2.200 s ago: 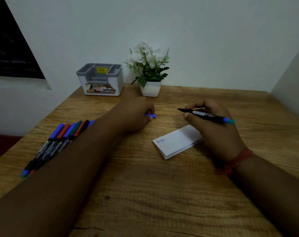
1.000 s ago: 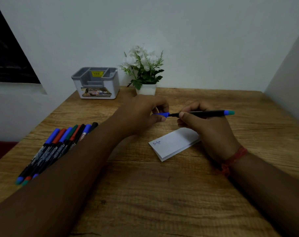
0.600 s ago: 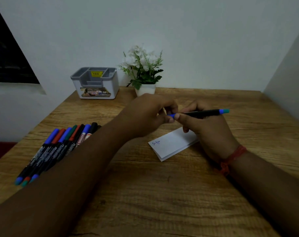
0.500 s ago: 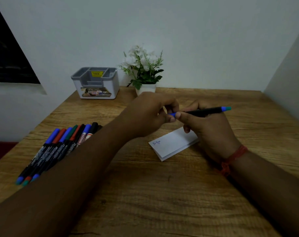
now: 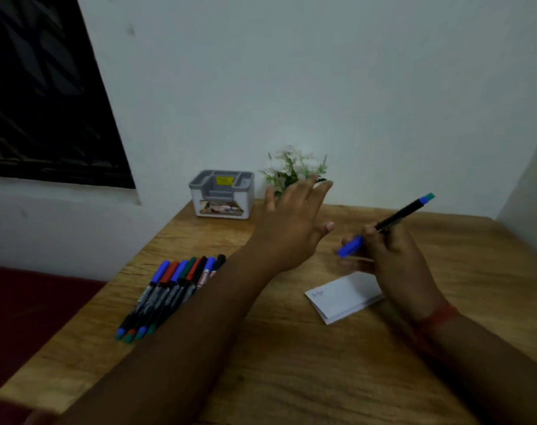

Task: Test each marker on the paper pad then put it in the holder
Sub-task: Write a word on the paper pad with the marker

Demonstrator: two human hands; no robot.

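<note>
Now the right hand (image 5: 396, 265) grips the capped marker (image 5: 387, 223), its long axis slanting from lower left to upper right. Above and to its left, at upper centre of the frame, stands the holder (image 5: 222, 194), nearer the left hand (image 5: 295, 222), which hovers open, seemingly empty though blurred. Below the marker lies the paper pad (image 5: 342, 297).
</note>
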